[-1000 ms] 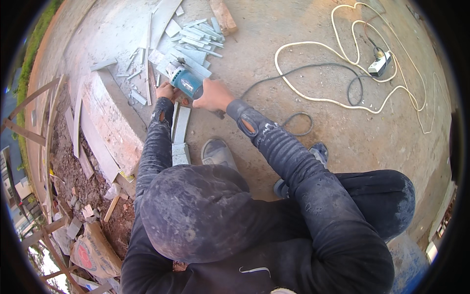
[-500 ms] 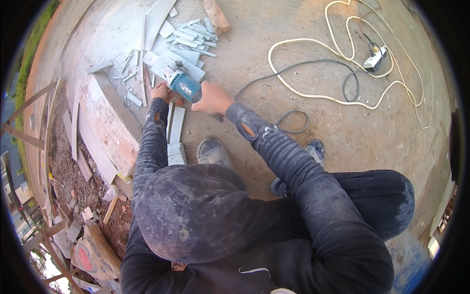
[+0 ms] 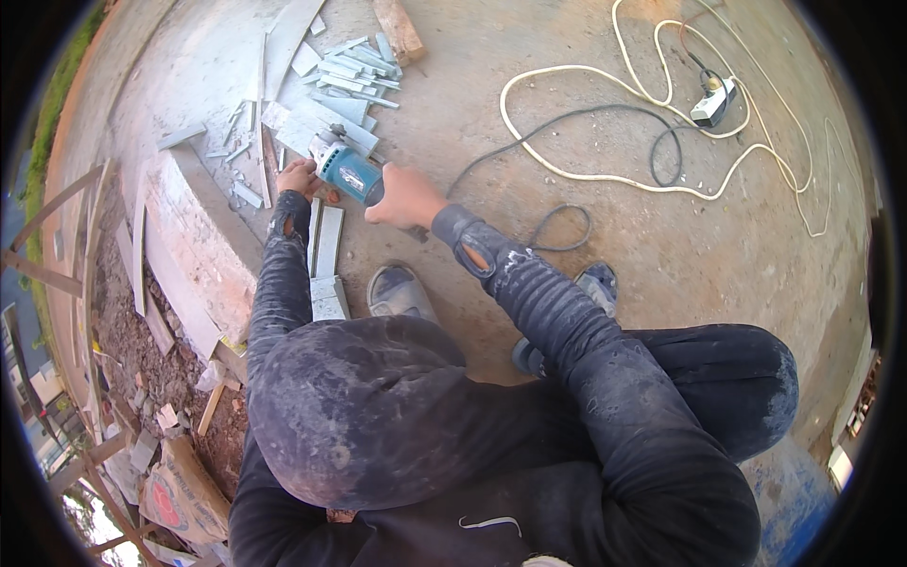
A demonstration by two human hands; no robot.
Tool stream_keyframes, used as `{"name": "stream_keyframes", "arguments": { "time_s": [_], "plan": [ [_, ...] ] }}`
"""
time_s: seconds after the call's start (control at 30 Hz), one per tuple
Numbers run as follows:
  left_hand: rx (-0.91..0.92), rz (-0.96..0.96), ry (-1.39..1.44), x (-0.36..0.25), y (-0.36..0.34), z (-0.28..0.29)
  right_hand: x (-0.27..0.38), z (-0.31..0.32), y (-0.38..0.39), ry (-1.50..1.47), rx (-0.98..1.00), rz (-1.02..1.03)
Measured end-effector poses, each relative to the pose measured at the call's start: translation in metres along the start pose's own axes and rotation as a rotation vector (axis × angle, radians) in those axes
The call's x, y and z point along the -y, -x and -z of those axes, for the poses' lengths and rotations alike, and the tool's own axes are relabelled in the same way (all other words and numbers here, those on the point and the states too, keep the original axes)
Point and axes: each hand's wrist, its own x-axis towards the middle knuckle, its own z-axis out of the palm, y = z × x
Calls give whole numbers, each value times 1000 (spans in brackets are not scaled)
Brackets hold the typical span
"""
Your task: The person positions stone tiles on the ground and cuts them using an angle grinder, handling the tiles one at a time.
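Both hands crowd the grinder: right hand gripping its back; left hand, hold unclear. If the grinder snags, its kick could hurt the left hand.

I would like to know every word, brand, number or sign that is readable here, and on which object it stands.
Teal power tool: pale marking on the body, too small to read surely.
Brown sack at lower left: a red round mark and dark print, too blurred to read.
No text is clear enough to quote.
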Motion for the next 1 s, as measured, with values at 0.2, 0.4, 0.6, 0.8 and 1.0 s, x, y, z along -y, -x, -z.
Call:
{"name": "stream_keyframes", "arguments": {
  "time_s": [0.2, 0.4, 0.6, 0.8, 1.0],
  "plan": [
    [-1, -6, -8, 2, -5, 3, -5, -1, 8, 0, 3, -17],
    [6, 18, -30, 0, -5, 5, -7, 3, 18, -32, -1, -21],
    [18, 26, 9, -2, -7, 3, -15, 0, 22, -16, -30, 1],
    [0, 26, 22, -4, -4, 0, -19, 1, 31, -33, -28, -3],
    [-14, 23, 23, -5, -1, -2, -25, -1, 33, -58, -22, 4]
  ]
}}
